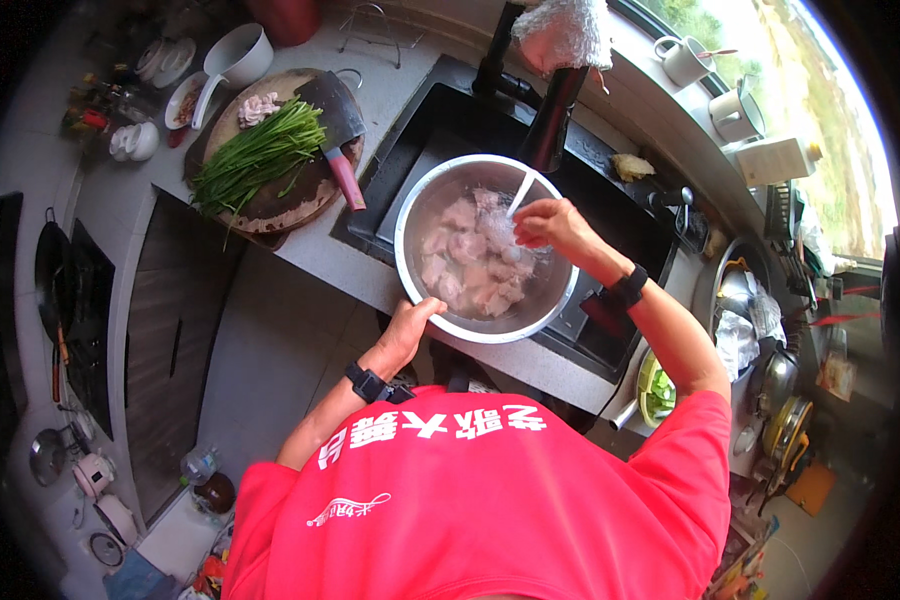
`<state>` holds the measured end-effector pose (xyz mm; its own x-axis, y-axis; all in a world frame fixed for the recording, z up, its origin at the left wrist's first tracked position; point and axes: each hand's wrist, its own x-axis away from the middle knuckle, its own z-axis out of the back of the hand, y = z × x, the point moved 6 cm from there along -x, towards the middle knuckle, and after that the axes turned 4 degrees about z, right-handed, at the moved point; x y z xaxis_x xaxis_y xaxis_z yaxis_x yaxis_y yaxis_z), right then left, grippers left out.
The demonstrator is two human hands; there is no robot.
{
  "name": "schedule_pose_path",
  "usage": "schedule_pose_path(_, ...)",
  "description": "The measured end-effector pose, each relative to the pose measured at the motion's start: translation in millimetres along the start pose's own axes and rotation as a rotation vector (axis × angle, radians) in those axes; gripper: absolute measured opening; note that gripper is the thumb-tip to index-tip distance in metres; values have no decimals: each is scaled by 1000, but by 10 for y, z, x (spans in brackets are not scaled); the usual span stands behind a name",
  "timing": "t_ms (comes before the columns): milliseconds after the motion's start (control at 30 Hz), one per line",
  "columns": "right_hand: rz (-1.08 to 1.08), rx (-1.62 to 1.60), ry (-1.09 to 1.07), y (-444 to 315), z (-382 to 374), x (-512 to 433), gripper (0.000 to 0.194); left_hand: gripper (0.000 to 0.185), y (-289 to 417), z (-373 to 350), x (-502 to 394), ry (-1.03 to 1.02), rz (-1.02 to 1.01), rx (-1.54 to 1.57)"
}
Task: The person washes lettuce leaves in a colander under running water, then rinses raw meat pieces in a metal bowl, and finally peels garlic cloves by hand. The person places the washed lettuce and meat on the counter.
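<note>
A stainless steel bowl holds pieces of pale raw meat in water, over the near edge of the dark sink. My left hand grips the bowl's near left rim, thumb on top. Above the meat, at the bowl's right side, is my right hand, its fingers bent beside a white strip, perhaps a handle or a water stream; whether they hold anything cannot be told. Bubbles show in the water there. To the left, a round wooden chopping board bears green stalks, sliced pale meat and a cleaver.
The black sink has a dark faucet behind the bowl. A white saucepan stands beyond the board. White mugs line the windowsill. At the right are a green-filled basket and a large basin with foil-like wrapping.
</note>
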<state>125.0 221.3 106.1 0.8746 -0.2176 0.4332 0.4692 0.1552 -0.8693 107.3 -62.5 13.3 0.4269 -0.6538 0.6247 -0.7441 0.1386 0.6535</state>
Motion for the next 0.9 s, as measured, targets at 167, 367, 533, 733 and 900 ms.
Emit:
schedule_pose_path(167, 10, -396, 43, -113, 168, -206, 13, 32, -19, 15, 2, 27, 39, -25)
schedule_pose_path(367, -106, -289, 74, -94, 166, -239, 13, 30, 41, -27, 25, 33, -16, -7)
schedule_pose_path(533, -100, -102, 93, -67, 222, -202, 18, 32, 22, -30, 18, 11, -2, 3)
schedule_pose_path(733, 110, 177, 13, -131, 220, -232, 17, 33, -6, -3, 14, 15, 8, 23)
schedule_pose_path(900, 122, 385, 31, -169, 387, -255, 24, 32, -5, 3, 4, 5, 7, 11)
